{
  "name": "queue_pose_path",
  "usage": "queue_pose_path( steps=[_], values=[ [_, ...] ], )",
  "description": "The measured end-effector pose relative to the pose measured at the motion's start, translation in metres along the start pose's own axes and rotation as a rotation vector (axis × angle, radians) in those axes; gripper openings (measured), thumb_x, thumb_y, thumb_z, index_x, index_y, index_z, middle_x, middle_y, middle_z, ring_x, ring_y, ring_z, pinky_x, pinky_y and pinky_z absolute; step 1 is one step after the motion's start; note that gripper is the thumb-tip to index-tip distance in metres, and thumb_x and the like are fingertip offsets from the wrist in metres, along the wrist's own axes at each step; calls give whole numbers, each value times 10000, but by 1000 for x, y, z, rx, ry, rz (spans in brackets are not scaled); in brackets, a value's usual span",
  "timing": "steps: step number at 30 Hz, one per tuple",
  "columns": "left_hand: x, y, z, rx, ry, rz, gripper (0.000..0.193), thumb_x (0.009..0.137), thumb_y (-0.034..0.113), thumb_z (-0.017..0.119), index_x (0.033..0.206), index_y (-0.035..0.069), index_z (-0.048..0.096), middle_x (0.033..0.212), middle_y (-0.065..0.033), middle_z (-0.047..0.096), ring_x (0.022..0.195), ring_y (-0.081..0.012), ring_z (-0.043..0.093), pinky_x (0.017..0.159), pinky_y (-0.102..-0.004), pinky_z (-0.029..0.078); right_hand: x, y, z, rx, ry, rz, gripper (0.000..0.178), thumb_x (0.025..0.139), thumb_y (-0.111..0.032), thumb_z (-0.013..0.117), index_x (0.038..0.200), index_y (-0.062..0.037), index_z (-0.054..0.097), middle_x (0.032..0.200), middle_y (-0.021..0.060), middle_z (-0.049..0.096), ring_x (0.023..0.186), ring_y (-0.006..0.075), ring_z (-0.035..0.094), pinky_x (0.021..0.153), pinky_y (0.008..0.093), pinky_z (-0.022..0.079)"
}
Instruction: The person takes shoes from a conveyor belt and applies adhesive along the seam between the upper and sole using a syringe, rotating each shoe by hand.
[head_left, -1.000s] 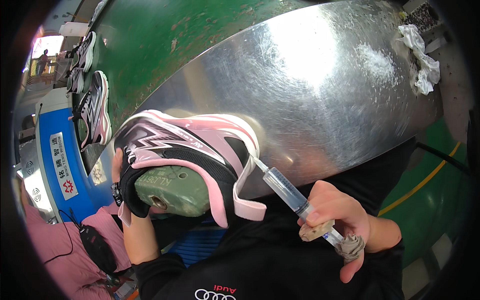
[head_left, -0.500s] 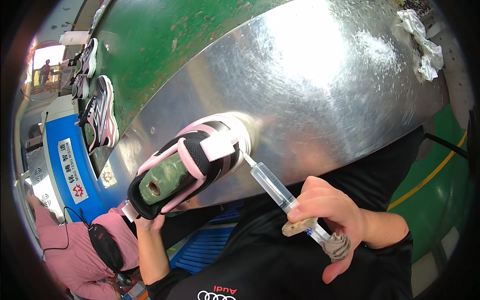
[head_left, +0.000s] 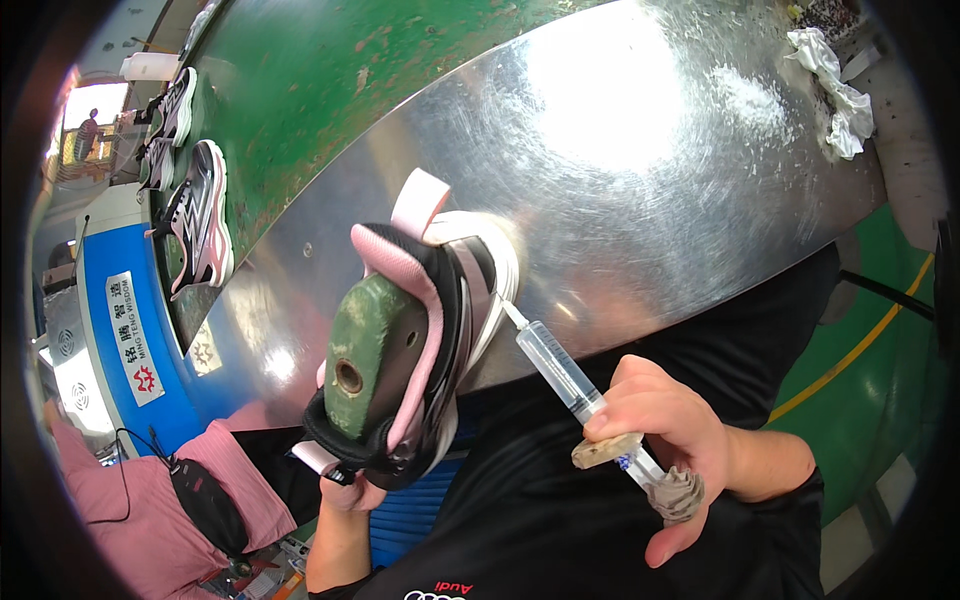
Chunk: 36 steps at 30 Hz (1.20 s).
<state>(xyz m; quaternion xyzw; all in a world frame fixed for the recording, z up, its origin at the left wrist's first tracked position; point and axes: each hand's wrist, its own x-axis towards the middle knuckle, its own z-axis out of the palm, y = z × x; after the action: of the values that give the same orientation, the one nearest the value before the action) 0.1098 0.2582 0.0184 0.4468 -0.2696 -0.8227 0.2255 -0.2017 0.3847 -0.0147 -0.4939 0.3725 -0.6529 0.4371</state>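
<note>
A black, pink and white sports shoe (head_left: 466,290) stands tilted over the metal tabletop's near edge, its toe resting on the metal. A green shoe last (head_left: 385,325) with a round hole fills its opening, and the pink-edged tongue is raised. My left hand (head_left: 352,494) grips the shoe's heel end from below; most of its fingers are hidden under the shoe. In my right hand (head_left: 665,415) is a clear syringe (head_left: 560,370), with tan wrapping around its flange and grey wrapping at the plunger end. Its white nozzle touches, or nearly touches, the shoe's side by the white sole edge.
The shiny metal tabletop (head_left: 620,230) borders a green belt-like surface (head_left: 290,90). Other sports shoes (head_left: 205,215) stand at the far left near a blue-and-white machine (head_left: 150,310). Crumpled white tissue (head_left: 835,95) lies far right. A person in pink (head_left: 170,500) is at lower left.
My left hand has turned and tilted the shoe, swinging its heel to the right and showing more of the near side. The syringe has shifted slightly right with the nozzle still at the sole edge.
</note>
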Motion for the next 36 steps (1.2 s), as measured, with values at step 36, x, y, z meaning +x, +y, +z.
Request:
queue_pose_path(
  steps=[36],
  values=[
    [56, -74, 94, -465, -684, -460, 607, 724, -143, 588, 1275, 76, 458, 1268, -91, 505, 1206, -235, 453, 1031, -378, 356, -35, -156, 9, -134, -62, 474, 662, 698, -585, 681, 1082, -56, 577, 950, 137, 636, 739, 183, 495, 664, 274, 375]
  ],
)
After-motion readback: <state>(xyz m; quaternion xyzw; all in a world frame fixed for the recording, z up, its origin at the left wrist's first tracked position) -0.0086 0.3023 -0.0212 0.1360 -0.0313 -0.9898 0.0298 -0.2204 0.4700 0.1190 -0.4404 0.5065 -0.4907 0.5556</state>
